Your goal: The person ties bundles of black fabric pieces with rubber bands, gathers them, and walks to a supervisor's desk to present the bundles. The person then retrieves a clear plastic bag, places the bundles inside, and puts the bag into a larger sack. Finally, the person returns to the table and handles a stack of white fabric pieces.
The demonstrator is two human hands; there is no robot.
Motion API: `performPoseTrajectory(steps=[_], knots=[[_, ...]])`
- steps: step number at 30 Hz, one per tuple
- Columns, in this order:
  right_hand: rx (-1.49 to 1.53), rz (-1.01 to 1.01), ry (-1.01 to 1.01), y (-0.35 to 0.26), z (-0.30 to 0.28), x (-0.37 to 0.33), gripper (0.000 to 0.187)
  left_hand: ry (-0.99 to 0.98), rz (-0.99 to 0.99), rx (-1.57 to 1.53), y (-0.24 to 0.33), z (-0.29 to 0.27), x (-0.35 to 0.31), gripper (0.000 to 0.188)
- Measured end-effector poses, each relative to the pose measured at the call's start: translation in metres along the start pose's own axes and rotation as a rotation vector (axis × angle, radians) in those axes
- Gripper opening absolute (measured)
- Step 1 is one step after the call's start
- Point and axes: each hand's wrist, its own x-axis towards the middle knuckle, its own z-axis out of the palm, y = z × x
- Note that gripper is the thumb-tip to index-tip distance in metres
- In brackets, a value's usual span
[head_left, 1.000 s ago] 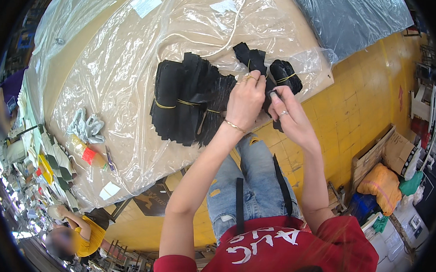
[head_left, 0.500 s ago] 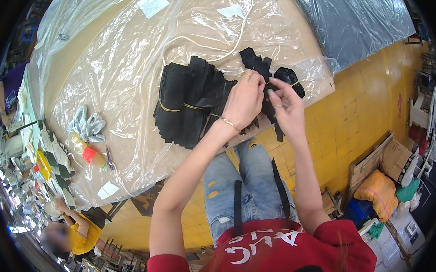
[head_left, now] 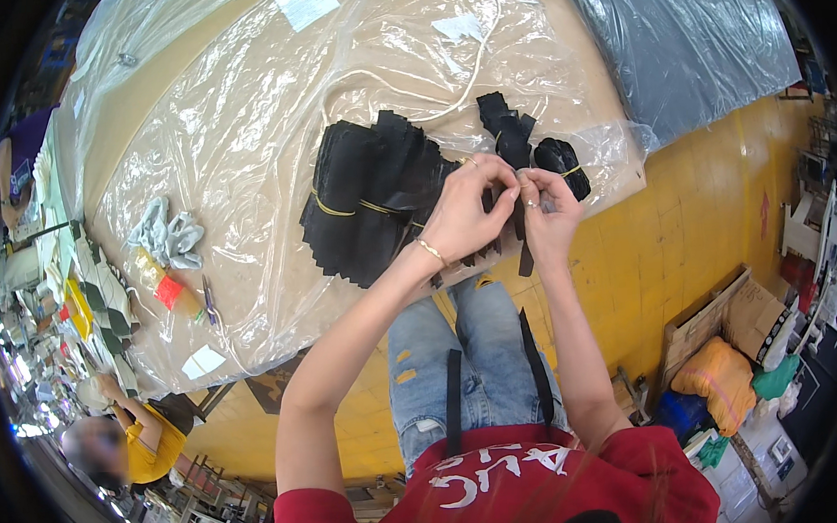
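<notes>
My left hand (head_left: 477, 211) is closed in a pinch over a narrow bundle of black fabric strips (head_left: 506, 124). My right hand (head_left: 550, 215) meets it fingertip to fingertip, also pinched; whatever is between the fingers is too small or hidden. A thin yellow band shows on the bundle above the fingers, and one black strip (head_left: 525, 258) hangs below them past the table edge. Left of my hands lies a wide stack of black fabric pieces (head_left: 349, 199), with yellow bands around parts of it. Beside my right hand sits a small rolled black bundle (head_left: 557, 159), also banded.
Clear plastic sheeting covers the table (head_left: 231, 120), with a white cord (head_left: 371, 72) lying across it. At the left are a grey cloth glove (head_left: 166, 235), a bottle with a red label (head_left: 167, 292) and thread snips (head_left: 209, 301). A person in yellow (head_left: 154, 446) works lower left.
Both hands have come slightly nearer to me, down along the narrow bundle. My right fingers, spread before, now pinch against the left fingertips. The band on the bundle is now uncovered above them.
</notes>
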Motion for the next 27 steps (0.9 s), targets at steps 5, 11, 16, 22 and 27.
performPoseTrajectory(steps=[5,11,16,22,27], knots=[[0.12,0.056,-0.004,0.006,-0.004,-0.005,0.015,0.047,-0.222,-0.227,-0.01,-0.004,0.013,0.027],[0.145,0.034,-0.037,0.008,-0.008,-0.003,0.021,0.088,0.087,0.059,-0.012,0.001,0.007,0.028],[0.115,0.046,-0.07,0.008,-0.01,-0.004,0.021,0.177,0.14,0.177,-0.011,0.009,0.004,0.026],[0.109,0.016,-0.058,0.01,-0.008,-0.002,0.021,0.145,0.235,0.441,-0.015,0.008,0.009,0.014],[0.061,-0.016,-0.026,0.013,-0.009,-0.004,0.014,0.117,0.298,0.499,-0.011,0.009,0.015,0.009]])
